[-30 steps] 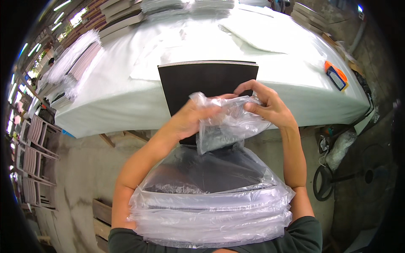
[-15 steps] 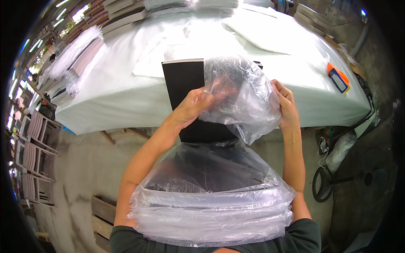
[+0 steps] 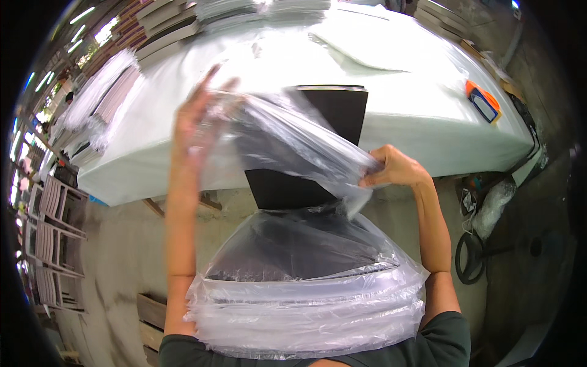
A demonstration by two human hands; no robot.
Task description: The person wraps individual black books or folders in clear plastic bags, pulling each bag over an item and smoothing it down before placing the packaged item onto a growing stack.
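A clear plastic bag [image 3: 287, 131] stretches slantwise between my two hands, partly covering a flat black panel [image 3: 345, 110]. The panel reaches from the table's near edge back toward me. With thumb and fingers closed, my right hand [image 3: 391, 166] pinches the bag's lower right end. My left hand [image 3: 194, 122] is raised at the bag's upper left end, smeared by motion; its grip cannot be made out. Against my body lies a stack of plastic-wrapped flat pieces [image 3: 306, 312], with dark material under the clear film at its top.
A white-covered table [image 3: 428, 147] spans the far side. Plastic-wrapped stacks [image 3: 101, 101] stand on its left, and an orange and blue object [image 3: 483, 101] lies at its right. Chairs [image 3: 58, 238] line the left; a black wheel-like ring [image 3: 469, 258] is at the right.
My left hand has swung up and left, pulling the bag out from a bunched shape into a stretched one. The right hand has dropped slightly and moved left.
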